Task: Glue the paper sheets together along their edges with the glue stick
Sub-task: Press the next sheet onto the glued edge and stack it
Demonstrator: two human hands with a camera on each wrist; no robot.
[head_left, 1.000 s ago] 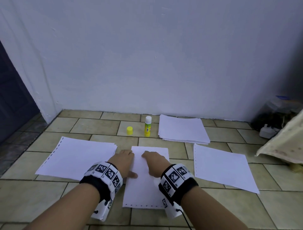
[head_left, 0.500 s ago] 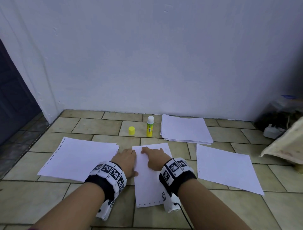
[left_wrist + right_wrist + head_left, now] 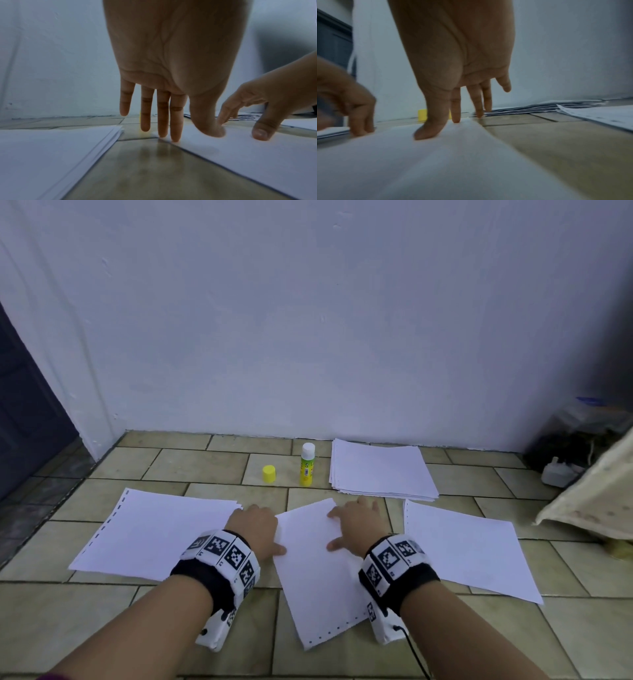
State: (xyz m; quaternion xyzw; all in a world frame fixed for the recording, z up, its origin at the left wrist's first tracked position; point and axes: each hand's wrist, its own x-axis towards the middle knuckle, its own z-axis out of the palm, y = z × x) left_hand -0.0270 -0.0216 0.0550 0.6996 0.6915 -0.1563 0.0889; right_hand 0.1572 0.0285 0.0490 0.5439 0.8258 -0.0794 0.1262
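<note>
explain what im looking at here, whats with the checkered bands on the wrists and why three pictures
No machine here: a person works on a tiled floor. The patterned wristbands carry cameras. One picture comes from a head camera; the other two look along each hand from the wrists. The left hand and right hand press straight fingers on the middle paper sheet, gripping nothing. More sheets lie left and right, a paper stack behind. The glue stick stands uncapped beside its yellow cap.

On the floor (image 3: 205, 467), the middle sheet (image 3: 318, 577) lies tilted between the left paper pile (image 3: 154, 532) and the right sheet (image 3: 466, 549). Behind it stand the cap (image 3: 269, 473) and the glue stick (image 3: 307, 464), with the paper stack (image 3: 380, 469) to their right.
</note>
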